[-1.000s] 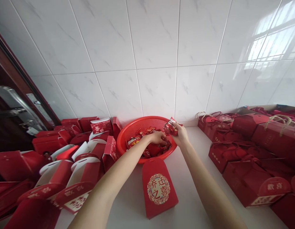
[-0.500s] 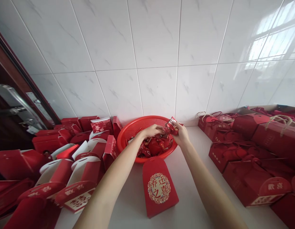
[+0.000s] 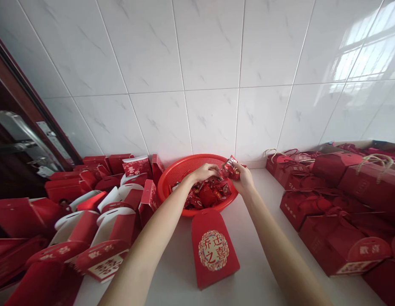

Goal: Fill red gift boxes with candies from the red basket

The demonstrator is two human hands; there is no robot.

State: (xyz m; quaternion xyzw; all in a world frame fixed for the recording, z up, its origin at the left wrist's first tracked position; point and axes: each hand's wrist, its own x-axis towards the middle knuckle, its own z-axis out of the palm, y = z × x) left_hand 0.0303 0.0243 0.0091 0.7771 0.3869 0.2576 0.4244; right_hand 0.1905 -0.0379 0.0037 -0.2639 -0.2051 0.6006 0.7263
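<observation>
A round red plastic basket [image 3: 171, 174] stands against the tiled wall, holding many small red wrapped packets [image 3: 207, 195]. My right hand [image 3: 243, 177] is closed on several red packets [image 3: 231, 168] above the basket's right side. Over the basket's middle, my left hand [image 3: 205, 172] has its fingers bent together near those packets; what its fingertips grip is too small to make out. A red box [image 3: 214, 250] with a round patterned label and gold-ground characters lies on the white surface in front of the basket, between my forearms.
Open red boxes with white insides [image 3: 116, 225] crowd the left side of the surface. Red boxes with ribbons and cord handles [image 3: 328, 238] fill the right side, with a carton [image 3: 376, 144] behind them. A door with a metal handle [image 3: 23, 131] is at the far left.
My left hand has lifted slightly over the basket. My right hand stays almost where it was, with the packets in its grip. The whole view has shifted a little.
</observation>
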